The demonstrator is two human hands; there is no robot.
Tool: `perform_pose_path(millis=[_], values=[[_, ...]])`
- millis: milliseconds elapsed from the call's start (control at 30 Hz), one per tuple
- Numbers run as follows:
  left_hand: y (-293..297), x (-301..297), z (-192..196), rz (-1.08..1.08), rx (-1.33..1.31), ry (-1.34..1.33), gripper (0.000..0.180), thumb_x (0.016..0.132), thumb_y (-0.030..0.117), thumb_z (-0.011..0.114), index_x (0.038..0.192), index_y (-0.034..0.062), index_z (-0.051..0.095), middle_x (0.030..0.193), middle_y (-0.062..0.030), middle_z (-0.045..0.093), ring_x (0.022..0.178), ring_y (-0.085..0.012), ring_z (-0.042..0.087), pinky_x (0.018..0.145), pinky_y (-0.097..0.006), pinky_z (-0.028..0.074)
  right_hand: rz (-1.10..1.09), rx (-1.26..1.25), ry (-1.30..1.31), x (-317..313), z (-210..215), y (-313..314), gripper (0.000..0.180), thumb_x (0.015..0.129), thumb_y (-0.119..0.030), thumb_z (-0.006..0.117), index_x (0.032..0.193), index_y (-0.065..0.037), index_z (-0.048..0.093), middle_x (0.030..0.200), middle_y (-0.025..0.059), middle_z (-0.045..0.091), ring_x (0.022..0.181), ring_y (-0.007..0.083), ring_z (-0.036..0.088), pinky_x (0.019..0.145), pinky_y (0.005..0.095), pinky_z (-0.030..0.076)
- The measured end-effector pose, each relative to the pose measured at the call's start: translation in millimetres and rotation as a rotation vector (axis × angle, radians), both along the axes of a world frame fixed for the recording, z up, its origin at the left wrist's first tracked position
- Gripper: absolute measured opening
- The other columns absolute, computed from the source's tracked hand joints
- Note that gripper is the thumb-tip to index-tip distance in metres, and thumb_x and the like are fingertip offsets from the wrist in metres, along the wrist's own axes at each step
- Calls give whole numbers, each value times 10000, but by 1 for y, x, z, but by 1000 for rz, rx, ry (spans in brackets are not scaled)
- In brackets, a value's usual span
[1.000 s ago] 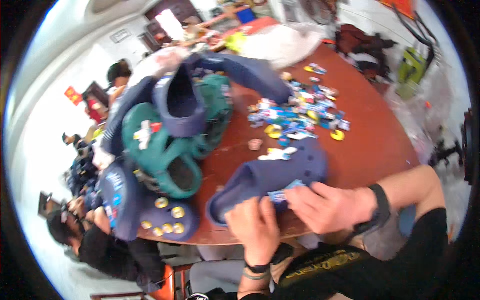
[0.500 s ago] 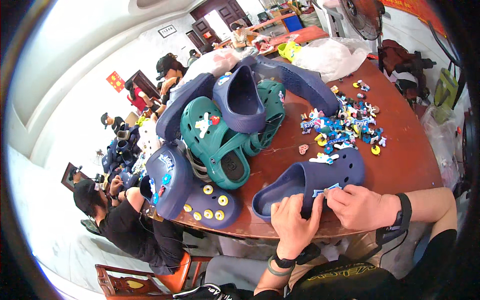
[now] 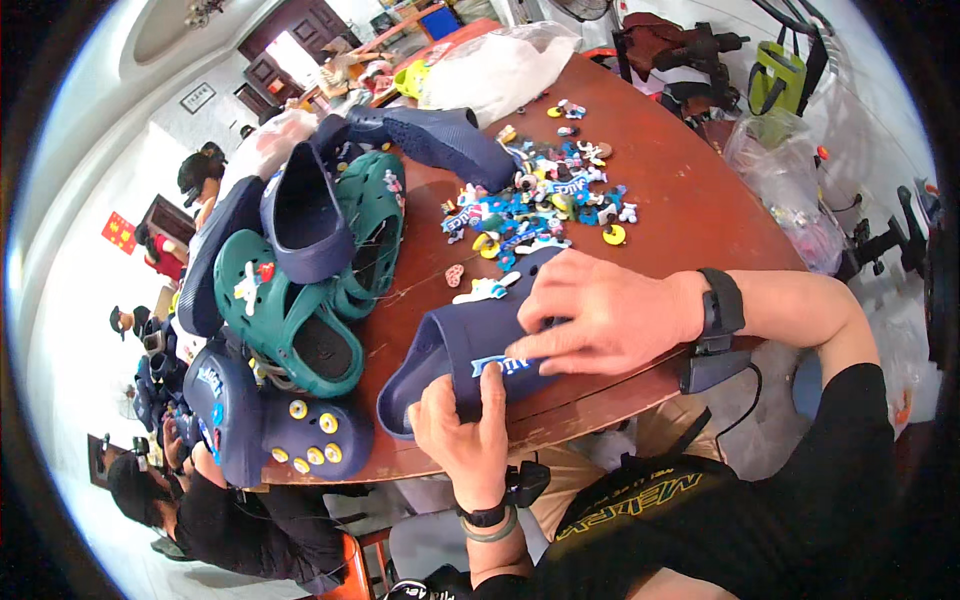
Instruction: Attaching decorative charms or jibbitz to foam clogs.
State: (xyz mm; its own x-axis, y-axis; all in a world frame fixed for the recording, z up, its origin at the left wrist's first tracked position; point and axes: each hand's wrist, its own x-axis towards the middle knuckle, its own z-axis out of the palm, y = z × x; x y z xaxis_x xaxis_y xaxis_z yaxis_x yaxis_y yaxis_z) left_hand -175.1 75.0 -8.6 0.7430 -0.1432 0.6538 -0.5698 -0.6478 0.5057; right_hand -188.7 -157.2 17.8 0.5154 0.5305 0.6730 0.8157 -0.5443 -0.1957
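We grip a navy clog (image 3: pixel 475 328) with our left hand (image 3: pixel 460 435), thumb (image 3: pixel 493 398) on its blue charm (image 3: pixel 517 364), our right hand (image 3: pixel 620 310) bent over it, grip unclear, loose charms (image 3: pixel 555 190) at one o'clock.

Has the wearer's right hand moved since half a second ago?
Yes. Judged against the near edge of the table, the right hand has shifted inward, away from that edge and over the navy clog's front.

Clog (image 3: pixel 490 325) on tbl (image 3: pixel 670 210), charms (image 3: pixel 545 195) bhd.
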Motion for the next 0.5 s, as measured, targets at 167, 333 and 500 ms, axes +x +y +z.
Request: perform_pose_path(millis=[167, 333, 500], values=[[1, 1, -6, -12, 19, -23, 270, 756, 163, 820, 866, 33, 610, 760, -106, 602, 694, -310, 515, 647, -414, 385, -69, -473, -246, -15, 6, 17, 146, 760, -231, 651, 799, -116, 732, 1028, 30, 572, 1006, 208, 519, 961, 434, 380], [3, 6, -10, -97, -23, -103, 323, 726, 150, 830, 870, 13, 576, 735, -116, 571, 652, -326, 491, 631, -412, 367, -188, -581, -400, -24, 4, 37, 175, 700, -239, 608, 718, -111, 726, 923, 41, 588, 975, 227, 513, 999, 444, 372], [0, 4, -6, -73, -50, -48, 340, 709, 156, 841, 840, -3, 571, 727, -97, 553, 673, -287, 481, 632, -397, 367, -146, -576, -296, -22, -1, 36, 283, 735, -214, 593, 890, -2, 699, 1006, 108, 594, 1003, 234, 544, 971, 450, 420]])
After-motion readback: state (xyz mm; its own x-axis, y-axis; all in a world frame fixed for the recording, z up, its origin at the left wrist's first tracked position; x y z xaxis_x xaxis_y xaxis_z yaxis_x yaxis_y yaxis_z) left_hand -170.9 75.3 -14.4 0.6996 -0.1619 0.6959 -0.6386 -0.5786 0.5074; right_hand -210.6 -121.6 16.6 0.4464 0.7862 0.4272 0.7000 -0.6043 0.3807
